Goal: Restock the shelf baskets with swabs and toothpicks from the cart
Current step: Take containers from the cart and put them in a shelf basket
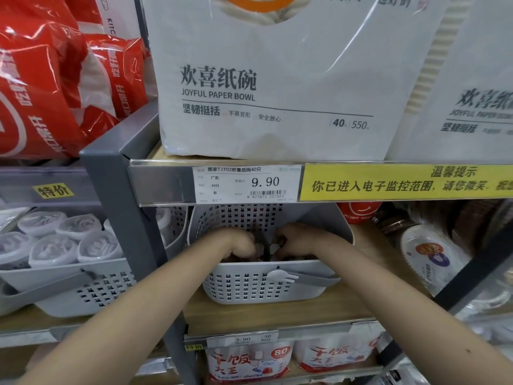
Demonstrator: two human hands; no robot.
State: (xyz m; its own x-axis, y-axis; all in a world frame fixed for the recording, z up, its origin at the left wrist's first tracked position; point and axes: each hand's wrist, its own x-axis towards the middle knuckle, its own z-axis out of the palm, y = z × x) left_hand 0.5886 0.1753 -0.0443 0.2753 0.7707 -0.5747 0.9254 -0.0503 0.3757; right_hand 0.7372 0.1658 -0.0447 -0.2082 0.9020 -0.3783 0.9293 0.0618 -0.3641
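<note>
Head view: both hands reach into a white perforated basket (266,284) on a wooden shelf (277,315). The left hand (240,244) and right hand (298,240) have curled fingers over small dark items inside; whether they grip them cannot be told. Another basket (83,287) of white packs sits left
</note>
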